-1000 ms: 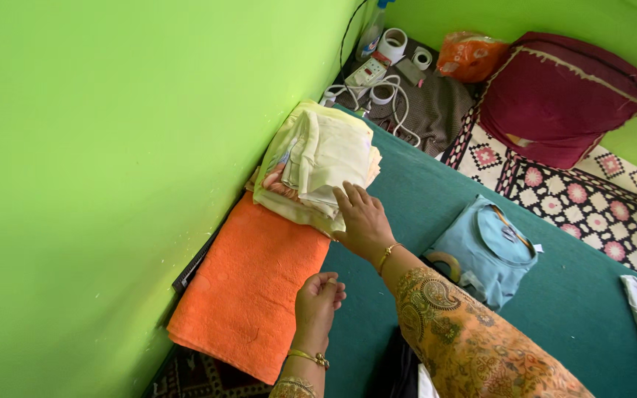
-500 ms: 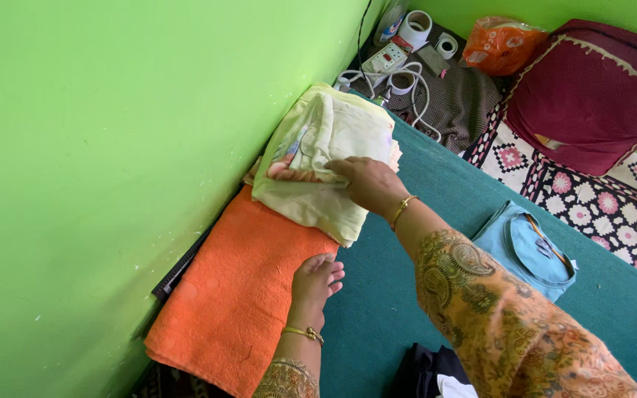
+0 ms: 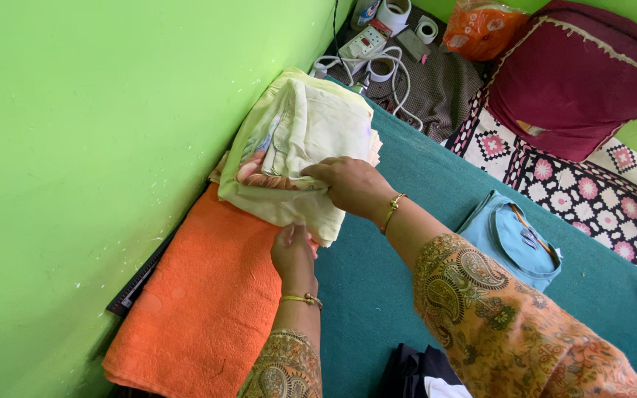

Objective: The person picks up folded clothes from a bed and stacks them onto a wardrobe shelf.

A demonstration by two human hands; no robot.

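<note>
From my feed I see a stack of folded pale yellow cloth (image 3: 311, 133) lying against the green wall (image 3: 112, 147), its near end overlapping the far end of an orange towel (image 3: 200, 309). The stack is cream to pale yellow, in several soft layers with rounded folded edges, the top piece a shade lighter than the ones below. Between the layers on the wall side a bit of pinkish patterned fabric (image 3: 259, 173) peeks out.

My right hand (image 3: 352, 184) rests palm down on the near edge of the stack, fingers curled over the top layers and pinching into them, so it is closed on the cloth. My left hand (image 3: 293, 250) comes up from below, fingers closed on the bottom hem of the lowest layer where it hangs over the orange towel. Both wrists wear thin gold bangles, and the sleeves are orange with a paisley print.

The towel and the stack lie on a teal mat (image 3: 422, 184) on the floor. To the right of my right arm a folded light blue garment (image 3: 506, 239) lies on the mat, well apart from the stack. Beyond the stack are a white power strip with cables (image 3: 366, 48), a maroon cushion (image 3: 576, 74) and an orange plastic bag (image 3: 481, 29).
</note>
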